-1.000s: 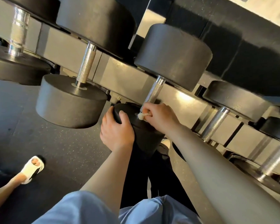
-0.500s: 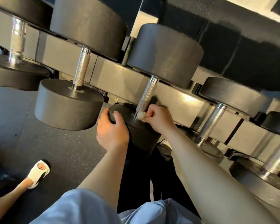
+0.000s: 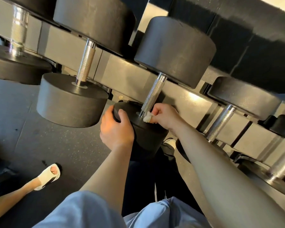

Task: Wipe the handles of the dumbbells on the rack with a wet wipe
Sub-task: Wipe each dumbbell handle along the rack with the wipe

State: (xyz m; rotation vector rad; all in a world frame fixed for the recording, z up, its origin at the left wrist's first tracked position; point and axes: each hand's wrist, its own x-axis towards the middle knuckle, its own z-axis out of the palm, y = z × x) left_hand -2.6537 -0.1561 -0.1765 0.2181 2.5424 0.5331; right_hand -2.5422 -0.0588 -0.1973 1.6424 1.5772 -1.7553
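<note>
A black dumbbell lies across the grey rack [image 3: 127, 73], its knurled steel handle [image 3: 152, 94] running down to the near head [image 3: 148, 134]. My right hand [image 3: 164, 116] pinches a crumpled white wet wipe [image 3: 147, 117] against the bottom end of that handle, where it meets the near head. My left hand [image 3: 116, 129] grips the left edge of the near head, fingers curled over its rim. To the left, another dumbbell shows a bare knurled handle [image 3: 85, 64].
More dumbbells line the rack on both sides, with steel handles at the far left [image 3: 18, 30] and at the right [image 3: 220, 122]. Dark rubber floor [image 3: 56, 145] lies below. Another person's foot in a white sandal [image 3: 48, 176] stands at lower left.
The view has shifted slightly. My right hand with the wipe stays at the lower end of the handle, and my left hand keeps hold of the near head.
</note>
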